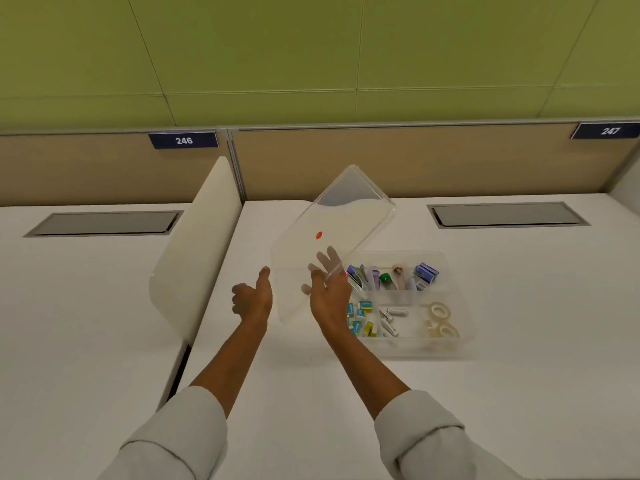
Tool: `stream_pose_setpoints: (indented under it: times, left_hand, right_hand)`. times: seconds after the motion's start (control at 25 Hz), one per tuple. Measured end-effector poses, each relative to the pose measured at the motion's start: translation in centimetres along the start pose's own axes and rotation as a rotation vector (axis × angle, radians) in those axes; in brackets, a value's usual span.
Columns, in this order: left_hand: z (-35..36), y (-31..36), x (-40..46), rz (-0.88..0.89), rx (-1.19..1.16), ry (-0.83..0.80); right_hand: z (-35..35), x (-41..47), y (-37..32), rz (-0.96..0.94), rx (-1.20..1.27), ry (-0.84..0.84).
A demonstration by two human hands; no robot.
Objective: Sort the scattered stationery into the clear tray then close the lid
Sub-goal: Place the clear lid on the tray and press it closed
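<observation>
1. My right hand [329, 299] grips the clear rectangular plastic lid [329, 237] at its near right edge; the fingers show through the plastic, behind it.
2. The lid is raised off the desk and tilted, its far corner high, with a small red dot [319, 235] on it.
3. My left hand [252, 297] has its fingers curled with the thumb stretched up towards the lid's left edge; I cannot tell whether it touches.
4. The clear compartmented plastic tray [464, 327] sits on the white desk [519, 393], just right of the lid, uncovered.
5. In it: two clear tape rolls [441, 320] near right, small blue and yellow boxes [362, 317] near left, mixed items along the far row.
</observation>
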State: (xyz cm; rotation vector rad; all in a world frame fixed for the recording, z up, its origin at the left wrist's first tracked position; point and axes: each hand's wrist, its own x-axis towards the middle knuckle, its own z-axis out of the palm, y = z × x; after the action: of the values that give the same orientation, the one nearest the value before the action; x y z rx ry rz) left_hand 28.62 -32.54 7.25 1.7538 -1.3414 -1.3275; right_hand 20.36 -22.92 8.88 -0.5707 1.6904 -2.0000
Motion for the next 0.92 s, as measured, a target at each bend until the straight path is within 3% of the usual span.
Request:
stream_pose_setpoints:
  times: [0.04,0.12,0.24,0.36,0.44,0.52,0.72,0.92]
  left_hand:
    - [0.8,0.4,-0.5,-0.131,-0.094,-0.139]
    - [2.5,1.0,-1.1,-0.175,-0.292,-0.295]
    - [4.5,1.7,-2.6,-0.066,-0.447,-0.237]
    - [5.9,1.9,-3.0,0.119,-0.420,-0.215]
    - [6.8,1.5,-2.7,0.198,-0.357,-0.217]
    - [7.7,1.2,-2.8,0.264,-0.298,-0.235]
    - [10.7,0.2,-4.6,0.407,-0.080,-0.171]
    - [12.5,-1.0,-5.3,0.406,0.060,-0.102]
  right_hand:
    - [-0.9,0.3,-0.2,0.060,0.145,-0.013]
    - [-3.0,0.5,-0.3,0.101,0.260,-0.062]
    - [-6.8,1.0,-0.4,0.142,0.346,-0.018]
    - [-12.4,3.4,-1.0,0.178,0.500,0.239]
    - [-17.2,5.5,-1.2,0.154,0.381,0.410]
    - [-21.4,6.7,-1.5,0.123,0.086,0.474]
    - [-25.7,6.7,-1.2,0.003,-0.532,0.387]
    - [-27.5,7.0,1.8,0.015,-0.699,0.347]
